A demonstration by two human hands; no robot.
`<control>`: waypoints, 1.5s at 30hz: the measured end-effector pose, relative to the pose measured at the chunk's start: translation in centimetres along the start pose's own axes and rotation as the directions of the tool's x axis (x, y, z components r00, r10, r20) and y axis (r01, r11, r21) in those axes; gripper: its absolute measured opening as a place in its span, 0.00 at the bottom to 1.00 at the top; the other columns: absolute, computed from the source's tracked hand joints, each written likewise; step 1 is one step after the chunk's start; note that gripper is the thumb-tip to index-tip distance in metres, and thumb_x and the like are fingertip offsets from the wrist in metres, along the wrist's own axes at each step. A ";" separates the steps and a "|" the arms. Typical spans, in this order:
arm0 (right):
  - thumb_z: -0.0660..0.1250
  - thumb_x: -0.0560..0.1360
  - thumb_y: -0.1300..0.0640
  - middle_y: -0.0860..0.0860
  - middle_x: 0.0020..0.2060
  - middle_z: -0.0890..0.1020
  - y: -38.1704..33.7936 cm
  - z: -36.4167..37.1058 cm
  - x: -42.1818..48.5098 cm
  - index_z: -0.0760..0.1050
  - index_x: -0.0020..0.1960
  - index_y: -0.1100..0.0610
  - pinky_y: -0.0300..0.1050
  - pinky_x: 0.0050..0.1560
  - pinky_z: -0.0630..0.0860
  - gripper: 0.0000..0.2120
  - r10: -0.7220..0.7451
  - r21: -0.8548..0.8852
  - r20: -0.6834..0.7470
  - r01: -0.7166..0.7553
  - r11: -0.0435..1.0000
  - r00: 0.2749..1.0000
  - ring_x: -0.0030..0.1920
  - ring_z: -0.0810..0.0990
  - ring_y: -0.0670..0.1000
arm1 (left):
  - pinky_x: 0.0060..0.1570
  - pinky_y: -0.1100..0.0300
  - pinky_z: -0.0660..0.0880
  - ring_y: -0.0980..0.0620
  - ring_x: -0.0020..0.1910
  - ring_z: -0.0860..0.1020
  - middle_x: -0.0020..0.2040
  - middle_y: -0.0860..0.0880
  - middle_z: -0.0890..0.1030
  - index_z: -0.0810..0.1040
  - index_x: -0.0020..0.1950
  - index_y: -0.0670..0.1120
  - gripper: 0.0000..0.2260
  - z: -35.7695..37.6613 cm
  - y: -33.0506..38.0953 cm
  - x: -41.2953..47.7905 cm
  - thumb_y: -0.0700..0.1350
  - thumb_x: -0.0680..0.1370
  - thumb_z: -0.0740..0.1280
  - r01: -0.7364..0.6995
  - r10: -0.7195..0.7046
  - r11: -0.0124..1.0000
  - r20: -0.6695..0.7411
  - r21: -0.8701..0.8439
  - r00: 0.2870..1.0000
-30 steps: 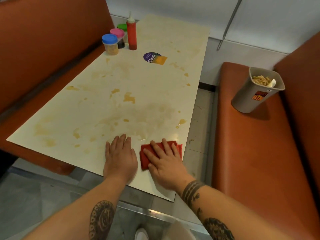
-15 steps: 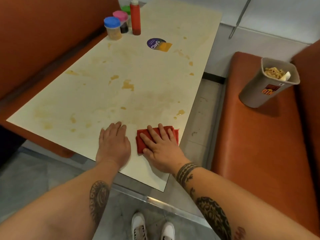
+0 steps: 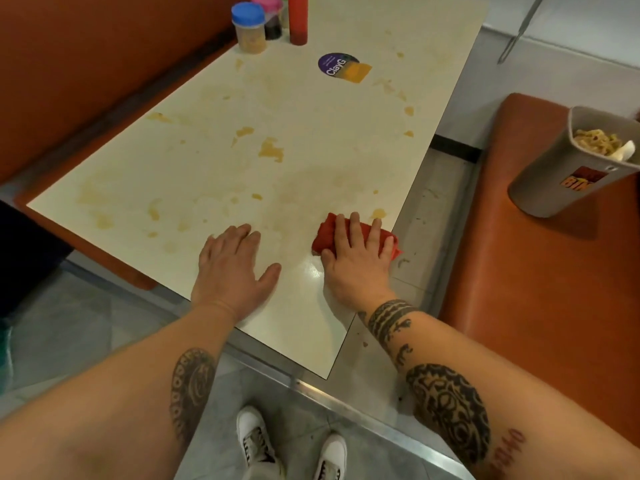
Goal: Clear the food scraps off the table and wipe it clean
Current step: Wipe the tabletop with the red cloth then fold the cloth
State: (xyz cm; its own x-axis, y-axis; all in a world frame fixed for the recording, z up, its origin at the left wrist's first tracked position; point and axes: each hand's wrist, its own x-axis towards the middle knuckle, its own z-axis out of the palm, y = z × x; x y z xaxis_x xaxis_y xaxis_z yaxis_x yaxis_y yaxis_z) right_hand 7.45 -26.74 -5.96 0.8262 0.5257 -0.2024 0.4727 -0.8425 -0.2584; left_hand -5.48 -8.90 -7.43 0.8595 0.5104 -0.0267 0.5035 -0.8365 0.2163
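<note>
- Cream laminate table (image 3: 311,109): yellow-brown sauce smears (image 3: 272,150) beyond crumpled red cloth (image 3: 323,235); most wiping left, I judge.
- My right hand (image 3: 356,258) presses cloth, fingers straight; left hand (image 3: 232,268) flat beside it.

Bare forearms (image 3: 114,403) with dark patterned tattoos (image 3: 450,407) (a banded ring (image 3: 389,315) at the right wrist) and white lace-up sneakers (image 3: 252,434)

A single head-worn camera looks forward and down, close above the near end of the tabletop (image 3: 311,133), facing 12 o'clock.

Orange bench (image 3: 536,289) (padded), grey floor (image 3: 86,323).
</note>
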 end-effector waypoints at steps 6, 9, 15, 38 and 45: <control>0.43 0.84 0.36 0.53 0.83 0.43 0.4 -1.1 5.9 0.42 0.83 0.47 0.69 0.77 0.36 0.32 0.302 0.067 -0.077 -0.298 0.952 0.950 0.81 0.38 0.65 | 0.80 0.48 0.45 0.50 0.81 0.55 0.80 0.51 0.62 0.66 0.79 0.49 0.36 0.0 0.0 -0.1 0.67 0.76 0.54 0.001 -0.002 0.999 -0.026 -0.043 1.000; 0.45 0.85 0.41 0.54 0.83 0.43 1.3 -1.6 8.7 0.41 0.83 0.47 0.70 0.77 0.39 0.30 0.401 0.074 -0.104 -0.395 0.916 0.910 0.81 0.39 0.66 | 0.80 0.49 0.44 0.50 0.81 0.54 0.81 0.51 0.61 0.65 0.79 0.49 0.36 0.2 -0.1 -0.1 0.67 0.76 0.54 0.000 -0.001 0.999 -0.032 -0.049 0.999; 0.44 0.85 0.44 0.50 0.83 0.44 2.9 -3.2 12.1 0.44 0.83 0.43 0.69 0.77 0.37 0.27 0.242 -0.009 -0.038 -0.243 0.970 0.969 0.81 0.39 0.62 | 0.81 0.48 0.45 0.50 0.81 0.55 0.80 0.52 0.62 0.66 0.79 0.49 0.37 0.7 -0.4 0.2 0.68 0.75 0.52 -0.004 0.002 0.999 -0.047 -0.034 0.999; 0.44 0.84 0.40 0.46 0.83 0.45 0.6 -0.5 1.4 0.47 0.83 0.42 0.61 0.79 0.35 0.28 -0.283 -0.107 0.049 0.287 0.952 0.958 0.82 0.39 0.56 | 0.80 0.49 0.47 0.51 0.80 0.56 0.80 0.51 0.63 0.66 0.78 0.49 0.33 0.3 -0.1 -0.1 0.65 0.77 0.53 -0.002 0.002 1.000 -0.041 -0.006 0.999; 0.44 0.84 0.41 0.50 0.83 0.43 2.0 -1.4 6.1 0.42 0.83 0.44 0.65 0.78 0.35 0.29 -0.002 -0.082 0.004 0.002 0.997 1.000 0.81 0.38 0.60 | 0.81 0.49 0.46 0.51 0.80 0.56 0.80 0.52 0.63 0.66 0.78 0.49 0.33 0.1 0.1 -0.2 0.64 0.77 0.52 -0.003 0.002 0.999 -0.047 -0.034 0.999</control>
State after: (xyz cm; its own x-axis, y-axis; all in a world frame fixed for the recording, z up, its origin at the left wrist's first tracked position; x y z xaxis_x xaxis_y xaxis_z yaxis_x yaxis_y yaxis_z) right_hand 13.87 -25.34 -6.36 0.8242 0.5278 -0.2053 0.4982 -0.8481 -0.1803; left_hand -5.61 -9.10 -7.53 0.8554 0.5177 0.0193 0.4972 -0.8309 0.2498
